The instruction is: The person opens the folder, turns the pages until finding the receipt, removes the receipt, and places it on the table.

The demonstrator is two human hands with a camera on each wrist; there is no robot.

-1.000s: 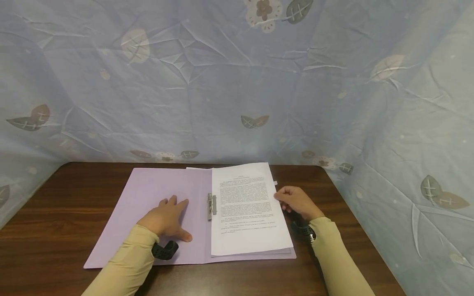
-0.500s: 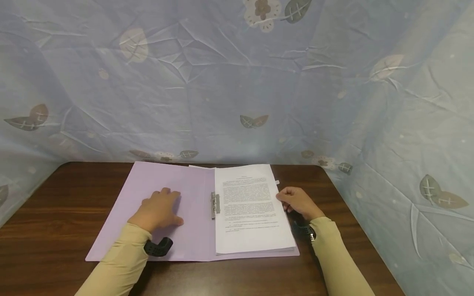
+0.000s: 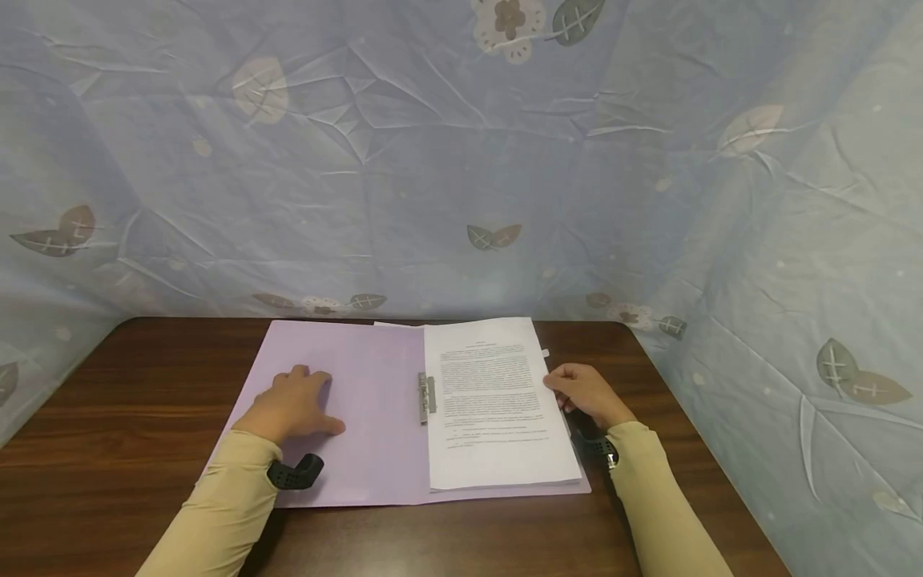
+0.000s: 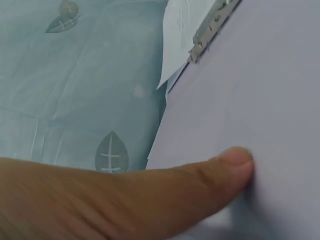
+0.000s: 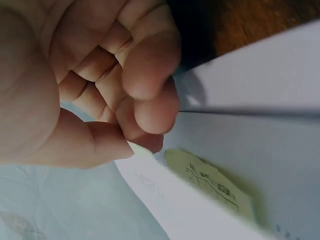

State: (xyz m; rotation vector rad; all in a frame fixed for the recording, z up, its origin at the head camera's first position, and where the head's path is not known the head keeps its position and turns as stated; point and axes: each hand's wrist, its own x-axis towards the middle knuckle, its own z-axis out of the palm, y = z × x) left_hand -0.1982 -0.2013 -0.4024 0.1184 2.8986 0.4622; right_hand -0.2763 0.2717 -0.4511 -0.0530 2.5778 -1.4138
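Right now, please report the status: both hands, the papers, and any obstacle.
Left hand over purple folder, contact unclear. Right hand pinches printed sheet by its edge. Right wrist view shows yellow slip behind sheet; no obstacle visible.

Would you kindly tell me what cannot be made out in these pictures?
Head view: the text on the top sheet is too small to read; it hides how many lie beneath.
Right wrist view: writing on the yellow note is blurred; lifted paper partly covers it.
Left wrist view: the frame cuts off most of the left hand.

The printed page (image 3: 499,405) is illegible; the yellow note (image 5: 212,182), too
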